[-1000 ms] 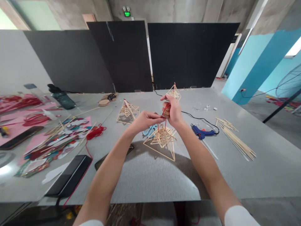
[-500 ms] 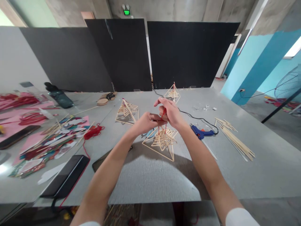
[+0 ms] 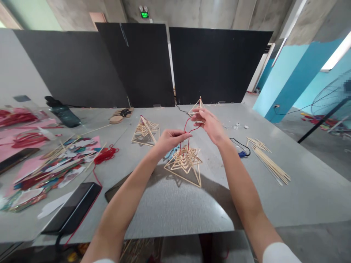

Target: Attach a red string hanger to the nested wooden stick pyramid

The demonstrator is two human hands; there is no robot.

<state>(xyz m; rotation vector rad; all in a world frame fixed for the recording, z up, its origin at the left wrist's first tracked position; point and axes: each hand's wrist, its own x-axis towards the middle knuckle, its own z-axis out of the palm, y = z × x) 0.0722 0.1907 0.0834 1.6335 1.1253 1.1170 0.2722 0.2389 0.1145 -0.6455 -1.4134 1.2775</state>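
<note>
Above a pyramid-like frame of thin wooden sticks (image 3: 186, 163), my left hand (image 3: 173, 139) pinches red string (image 3: 188, 143) between thumb and fingertips. Two strands run from that pinch down to the frame on the table. From the same pinch a loop of string rises to my right hand (image 3: 206, 123), whose closed fingertips hold it higher and to the right. A second stick frame (image 3: 146, 130) stands behind my left hand, and a third (image 3: 197, 105) is farther back, partly hidden by my right hand.
Light blue scissors (image 3: 172, 152) lie behind the near frame. On the grey table (image 3: 175, 215) are red yarn (image 3: 105, 155), a black device (image 3: 74, 208), colourful cutouts (image 3: 55, 166), a bottle (image 3: 64, 113) and wooden sticks (image 3: 271, 164).
My hands have moved apart. My right hand has gone right, drawing the string into a wider loop, and my left still pinches it. The view has shifted slightly.
</note>
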